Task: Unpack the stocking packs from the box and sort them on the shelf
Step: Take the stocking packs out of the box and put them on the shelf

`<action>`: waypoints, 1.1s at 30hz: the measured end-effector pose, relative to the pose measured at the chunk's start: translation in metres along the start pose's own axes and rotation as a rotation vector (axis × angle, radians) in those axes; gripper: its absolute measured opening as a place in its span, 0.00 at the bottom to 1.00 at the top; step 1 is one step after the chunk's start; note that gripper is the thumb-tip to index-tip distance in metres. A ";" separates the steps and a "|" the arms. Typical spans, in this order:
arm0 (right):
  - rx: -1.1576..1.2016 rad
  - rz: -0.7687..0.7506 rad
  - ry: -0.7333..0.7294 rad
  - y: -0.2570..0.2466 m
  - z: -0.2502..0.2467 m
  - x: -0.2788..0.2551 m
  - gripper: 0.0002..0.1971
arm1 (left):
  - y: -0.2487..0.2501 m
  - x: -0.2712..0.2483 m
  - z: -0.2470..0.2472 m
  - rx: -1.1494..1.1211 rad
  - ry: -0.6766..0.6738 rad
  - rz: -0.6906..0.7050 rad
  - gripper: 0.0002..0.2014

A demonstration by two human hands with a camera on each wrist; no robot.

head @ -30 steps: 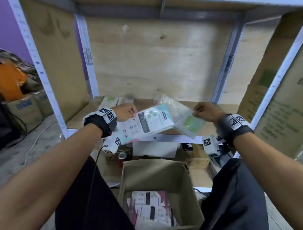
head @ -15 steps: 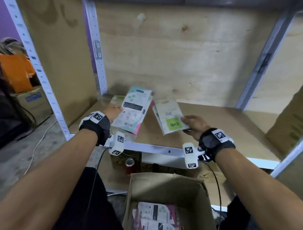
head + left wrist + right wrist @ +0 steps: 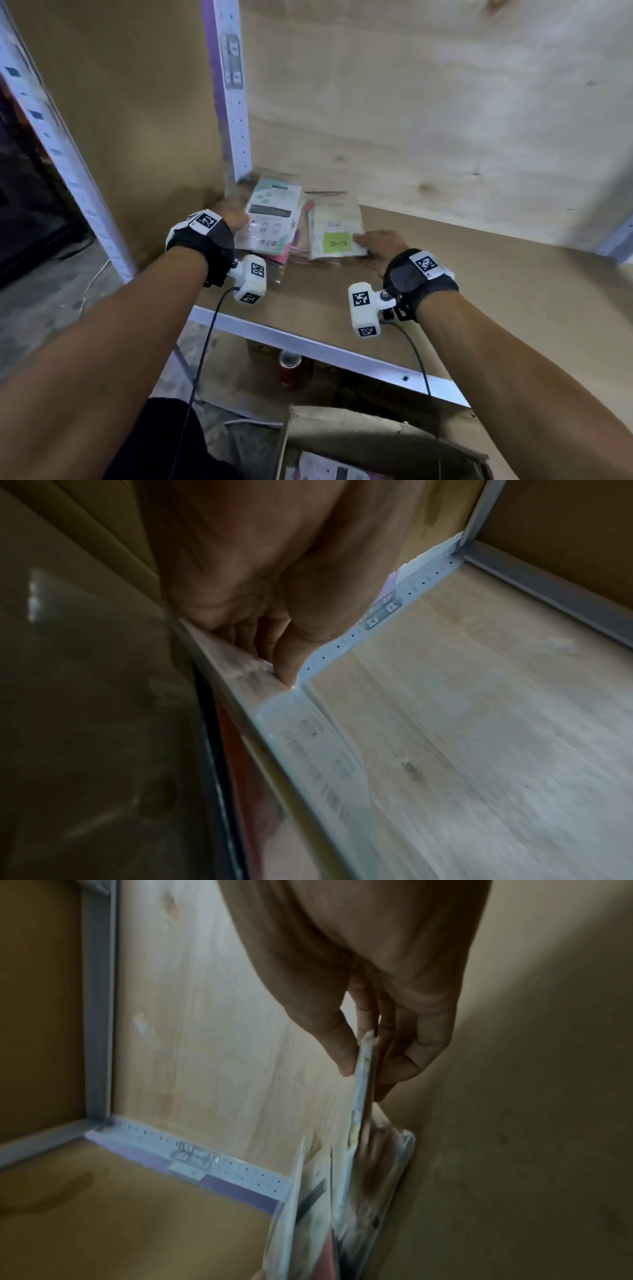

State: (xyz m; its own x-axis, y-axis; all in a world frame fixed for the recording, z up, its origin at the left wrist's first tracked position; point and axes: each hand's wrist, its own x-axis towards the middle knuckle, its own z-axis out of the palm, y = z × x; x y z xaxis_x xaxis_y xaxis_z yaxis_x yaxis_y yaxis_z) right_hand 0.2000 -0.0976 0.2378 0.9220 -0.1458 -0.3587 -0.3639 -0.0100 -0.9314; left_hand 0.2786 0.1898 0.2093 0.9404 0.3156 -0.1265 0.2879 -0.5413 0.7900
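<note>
On the wooden shelf board (image 3: 462, 274), near its back left corner, two piles of stocking packs lie side by side. My left hand (image 3: 233, 216) grips the left edge of a mint and white pack (image 3: 270, 216) lying atop the left pile; in the left wrist view the fingers (image 3: 270, 645) curl on that pack's edge (image 3: 240, 666). My right hand (image 3: 376, 243) pinches the near right corner of a clear pack with a green label (image 3: 337, 233) over the right pile; in the right wrist view the thumb and fingers (image 3: 346, 1053) clamp the pack (image 3: 363, 1085).
The open cardboard box (image 3: 359, 442) sits below the shelf at the bottom, with more packs (image 3: 325, 469) inside. A grey upright (image 3: 229, 92) stands at the shelf's back left corner, and a metal rail (image 3: 325, 349) edges its front. A red can (image 3: 290, 368) stands on the lower level.
Both hands have reached further into the shelf and lowered their packs onto the two piles near the back left corner. The view has tilted down and closer.
</note>
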 end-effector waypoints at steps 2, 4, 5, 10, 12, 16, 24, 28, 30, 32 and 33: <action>-0.018 -0.001 0.008 -0.002 0.009 0.017 0.09 | 0.003 0.009 0.002 0.053 0.029 0.020 0.17; -0.064 -0.019 0.001 -0.002 0.017 0.030 0.06 | 0.013 0.011 0.002 0.140 0.038 0.046 0.17; -0.111 -0.027 0.003 -0.002 0.020 0.035 0.07 | 0.016 0.014 0.002 0.150 0.039 0.047 0.16; -0.182 -0.051 0.021 0.001 0.031 0.049 0.14 | 0.028 0.036 0.011 0.063 0.047 0.073 0.11; -0.218 -0.063 0.011 0.001 0.034 0.048 0.15 | 0.029 0.037 0.016 0.047 0.018 0.081 0.17; -0.285 -0.064 -0.049 -0.002 0.026 0.030 0.13 | 0.025 0.026 0.013 0.078 -0.102 0.237 0.26; -0.334 -0.128 -0.230 0.003 -0.020 -0.048 0.03 | 0.027 -0.050 -0.005 0.053 0.097 0.360 0.09; -0.363 -0.160 -0.305 0.014 -0.045 -0.098 0.04 | 0.038 -0.124 -0.003 -0.222 -0.082 0.382 0.07; -0.386 -0.181 -0.338 0.024 -0.058 -0.124 0.02 | 0.040 -0.162 0.000 -0.316 -0.175 0.374 0.09; -0.426 -0.197 -0.347 0.038 -0.071 -0.152 0.02 | 0.037 -0.201 0.005 -0.302 -0.268 0.389 0.09; -0.455 -0.203 -0.345 0.046 -0.078 -0.165 0.02 | 0.033 -0.220 0.010 -0.275 -0.308 0.402 0.08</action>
State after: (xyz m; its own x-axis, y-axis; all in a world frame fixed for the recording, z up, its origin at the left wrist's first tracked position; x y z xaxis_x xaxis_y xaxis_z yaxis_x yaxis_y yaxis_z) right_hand 0.0208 -0.1507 0.2595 0.9410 0.2316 -0.2469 -0.1259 -0.4375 -0.8904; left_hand 0.0834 0.0949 0.2578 0.9874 -0.1365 0.0795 -0.1217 -0.3367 0.9337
